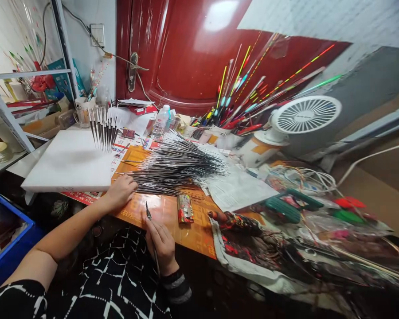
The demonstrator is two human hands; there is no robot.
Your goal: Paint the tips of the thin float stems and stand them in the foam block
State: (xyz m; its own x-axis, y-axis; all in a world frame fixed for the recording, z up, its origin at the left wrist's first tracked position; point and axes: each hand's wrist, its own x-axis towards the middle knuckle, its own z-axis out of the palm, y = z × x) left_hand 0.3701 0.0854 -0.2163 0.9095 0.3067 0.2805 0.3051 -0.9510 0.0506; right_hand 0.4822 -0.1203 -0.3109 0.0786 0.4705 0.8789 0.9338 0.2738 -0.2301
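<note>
My left hand (120, 191) rests at the near end of a big fanned bundle of thin dark fishing-float stems (176, 167) lying on the orange table (168, 212), fingers curled over the stem ends. My right hand (160, 243) is closed around a single thin dark float (148, 212), its tip pointing up and away from me. Several finished dark floats (103, 128) stand upright, stuck into a white foam board (69, 161) at the left.
A cup of colourful long floats (242, 97) and a white desk fan (304, 116) stand at the back right. A small red box (185, 208) lies near my right hand. Papers, cables and clutter fill the right side; a blue bin (9, 248) sits lower left.
</note>
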